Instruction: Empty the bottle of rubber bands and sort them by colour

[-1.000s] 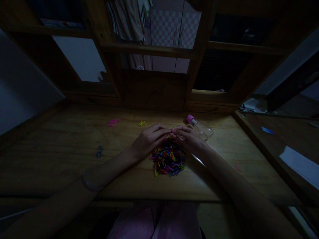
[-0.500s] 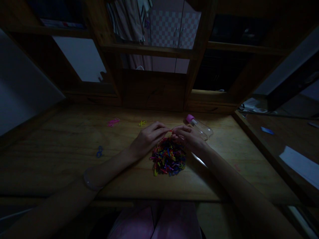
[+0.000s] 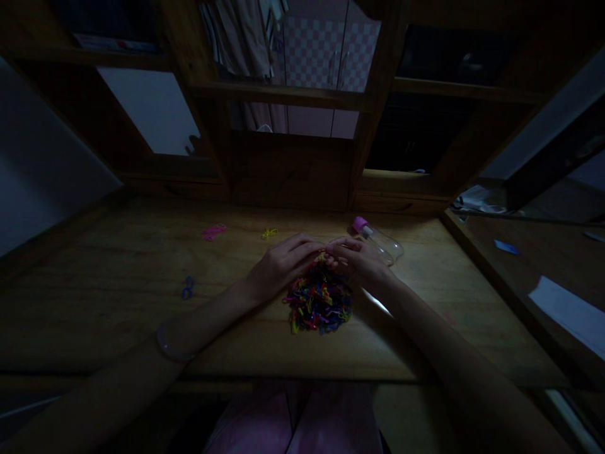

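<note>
Head view: at 12 o'clock of the colourful pile (image 3: 321, 301), the left hand (image 3: 281, 265) and right hand (image 3: 363, 261) pinched, seemingly, a red band (image 3: 322, 251); moving it needed steadiness.

White paper sheets (image 3: 570, 315) on the right-hand surface (image 3: 524, 252).

Multicoloured pile of small loops (image 3: 320, 299), heaped on wooden desk (image 3: 236, 343), below hands (image 3: 314, 257)
</note>
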The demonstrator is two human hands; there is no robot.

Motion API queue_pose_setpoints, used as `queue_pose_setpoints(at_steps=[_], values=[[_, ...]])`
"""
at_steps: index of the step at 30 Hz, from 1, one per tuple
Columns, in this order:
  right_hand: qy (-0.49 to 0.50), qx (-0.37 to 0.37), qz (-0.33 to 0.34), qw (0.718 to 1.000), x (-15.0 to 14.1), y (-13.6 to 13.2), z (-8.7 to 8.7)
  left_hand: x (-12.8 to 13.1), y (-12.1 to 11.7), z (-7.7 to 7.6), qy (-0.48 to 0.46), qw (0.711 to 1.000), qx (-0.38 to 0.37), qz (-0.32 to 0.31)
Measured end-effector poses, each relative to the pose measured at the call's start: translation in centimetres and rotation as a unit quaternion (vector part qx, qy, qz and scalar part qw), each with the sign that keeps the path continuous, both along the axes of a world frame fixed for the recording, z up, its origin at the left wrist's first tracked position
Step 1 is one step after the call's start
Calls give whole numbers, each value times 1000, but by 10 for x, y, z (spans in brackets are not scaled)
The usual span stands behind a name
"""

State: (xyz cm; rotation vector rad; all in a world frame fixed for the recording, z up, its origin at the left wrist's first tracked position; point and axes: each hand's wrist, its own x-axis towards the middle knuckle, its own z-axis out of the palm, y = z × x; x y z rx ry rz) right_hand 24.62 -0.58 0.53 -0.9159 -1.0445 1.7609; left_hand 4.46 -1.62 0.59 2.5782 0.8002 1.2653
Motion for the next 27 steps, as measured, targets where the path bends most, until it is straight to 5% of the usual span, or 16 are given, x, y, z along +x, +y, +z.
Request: queue_pose_setpoints(at_steps=[27], values=[[-2, 21, 79, 997, -2, -7, 5, -2, 2, -4, -8, 1000, 6, -28]])
